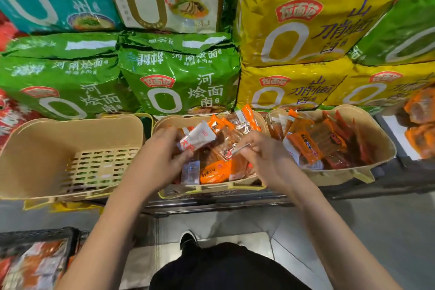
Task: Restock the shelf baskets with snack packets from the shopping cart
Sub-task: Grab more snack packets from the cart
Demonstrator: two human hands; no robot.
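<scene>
1. three tan baskets stand in a row on the shelf: the left basket, the middle basket and the right basket.
2. both hands are over the middle basket, close together but not touching.
3. the left hand grips a white packet with red print; thumb and fingers curl round its lower end, and the packet sticks up and to the right, above the heap.
4. the right hand pinches the edge of a clear packet with dark contents between thumb and forefinger; that packet lies just left of the hand, between the two hands, its far end on the heap.
5. the white packet and the clear one overlap or nearly touch near the basket's middle; i cannot tell which.
6. under the hands the middle basket holds a heap of orange packets and a few clear ones along its front wall.
7. the right basket is filled with orange and red packets, some standing on edge.
8. the left basket shows its slotted floor.
9. behind the baskets are stacked noodle bags: green bags in the middle and left, yellow bags to the right.
10. a cart at the lower left holds more packets, well apart from both hands.
11. a black shoe stands on the floor below the shelf.
</scene>
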